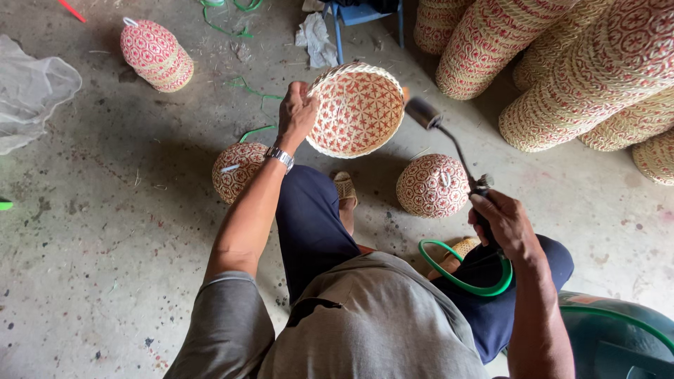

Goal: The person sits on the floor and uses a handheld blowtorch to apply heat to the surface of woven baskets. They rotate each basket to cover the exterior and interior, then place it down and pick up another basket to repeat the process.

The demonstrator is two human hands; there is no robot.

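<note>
L hand (296, 111) grip clamped on the rim of a round woven basket (357, 109), red & cream pattern, held up off the floor w/ its open inside tilted toward the camera; metal watch (280, 156) on that wrist. R hand (507, 226) grip closed round the handle of a gas torch (449, 144), thin bent neck rising to a dark nozzle that sits just beside the basket's right edge, not clearly touching. Green hose (463, 282) loops under the R hand across the lap of dark blue trousers. Below the raised basket, on the concrete floor (105, 231): one domed woven basket (432, 185) near the R knee, another (237, 170) by the L forearm, partly hidden. Sandalled foot (344, 188) between them. Further out, small stack of same baskets (156, 55) top left, well apart. Long nested stacks (576, 63) lie on their sides top right. White plastic sheet (31, 91) at left edge; green strap scraps (249, 88) on floor.
</note>
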